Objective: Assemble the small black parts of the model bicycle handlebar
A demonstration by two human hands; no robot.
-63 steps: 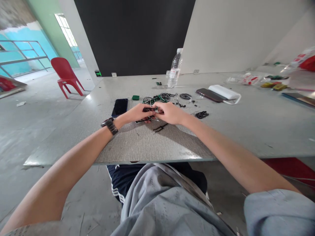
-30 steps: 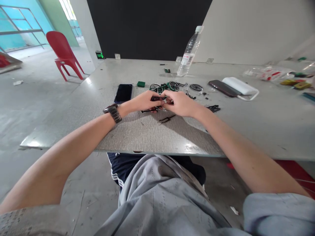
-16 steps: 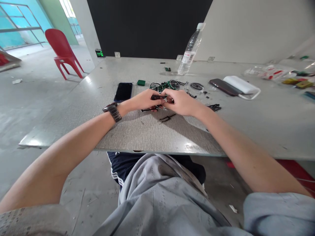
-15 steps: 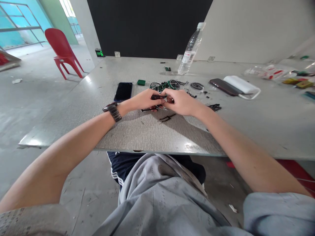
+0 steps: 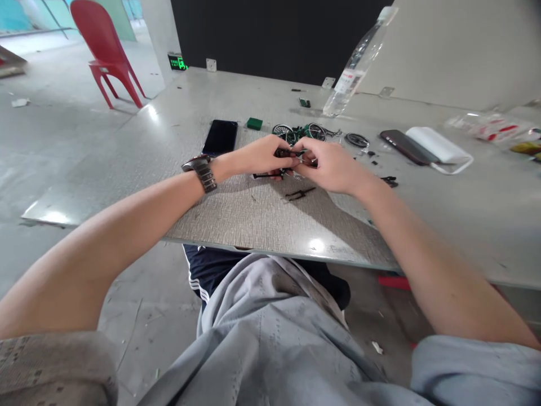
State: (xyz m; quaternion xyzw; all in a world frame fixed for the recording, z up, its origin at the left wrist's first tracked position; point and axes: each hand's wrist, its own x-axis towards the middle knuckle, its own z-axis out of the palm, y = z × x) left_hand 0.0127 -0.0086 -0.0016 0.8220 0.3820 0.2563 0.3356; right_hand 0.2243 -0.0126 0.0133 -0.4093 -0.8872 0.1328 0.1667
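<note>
My left hand [image 5: 258, 159] and my right hand [image 5: 332, 166] meet over the grey table [image 5: 262, 220], fingers pinched together on a small black model part [image 5: 285, 153] held between them. A thin black rod [image 5: 265, 176] pokes out under my left hand. Another small black piece [image 5: 299, 195] lies on the table just in front of my hands. Behind them stands a partly built green model bicycle [image 5: 301, 132], with a loose wheel [image 5: 356, 139] to its right. A watch sits on my left wrist [image 5: 203, 171].
A black phone [image 5: 220, 137] and a small green block [image 5: 254, 123] lie left of the bicycle. A tilted water bottle [image 5: 353, 72] stands behind. A dark phone [image 5: 402, 145], a white power bank [image 5: 437, 145] and plastic bags [image 5: 490, 125] are at the right. A red chair [image 5: 105, 52] stands on the floor.
The view has tipped down and moved closer, so everything sits higher in the picture. My hands stay pinched together on the small part, with hardly any shift on the table.
</note>
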